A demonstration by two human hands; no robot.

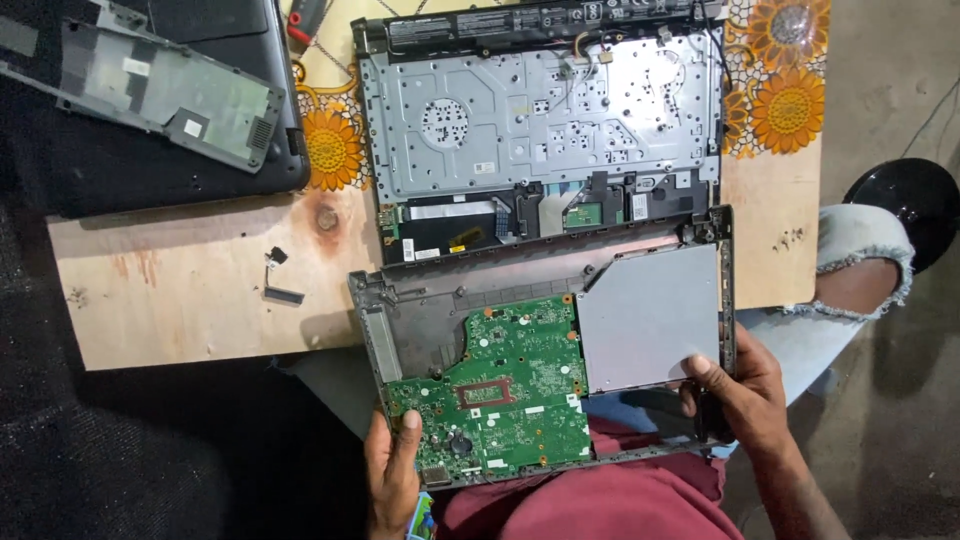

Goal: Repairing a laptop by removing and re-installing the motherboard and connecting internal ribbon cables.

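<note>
From the head camera, the left hand (pixel 392 470) and the right hand (pixel 738 385) each gripped one side of a laptop bottom case (pixel 420 320) over the lap. A green board (pixel 510 385) and silver drive (pixel 650 315) sat inside it.

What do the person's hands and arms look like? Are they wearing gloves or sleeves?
No gloves and no sleeves show. Both the left hand and the right hand are bare, and so are the forearms as far as the picture shows. I see no rings, watch or bracelets. The fingernails look short.
</note>
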